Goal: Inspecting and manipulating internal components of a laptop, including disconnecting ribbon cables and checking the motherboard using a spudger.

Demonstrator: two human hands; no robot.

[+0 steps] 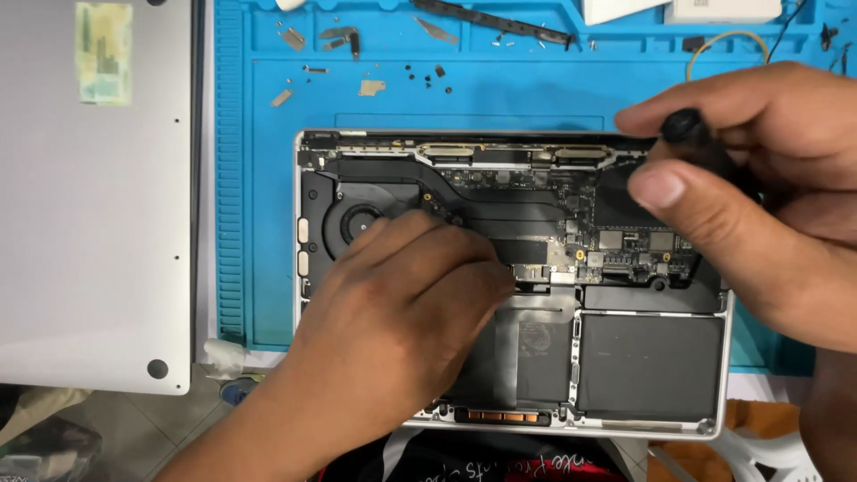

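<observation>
An opened silver laptop (728, 375) lies on a blue work mat (500, 94), its logic board (571, 236), fan (357, 219) and black battery cells (650, 366) exposed. My left hand (402, 312) rests palm-down on the laptop's middle, fingertips on the board just left of centre; what is under the fingers is hidden. My right hand (759, 187) hovers over the laptop's upper right corner, thumb and fingers pinched on a small black tool handle (686, 125). The tool's tip is hidden.
The laptop's removed silver bottom cover (89, 223) lies at the left. Several loose screws and small metal brackets (370, 87) are scattered on the mat's top trays, with a long black strip (491, 20). A yellow wire loop (723, 45) lies top right.
</observation>
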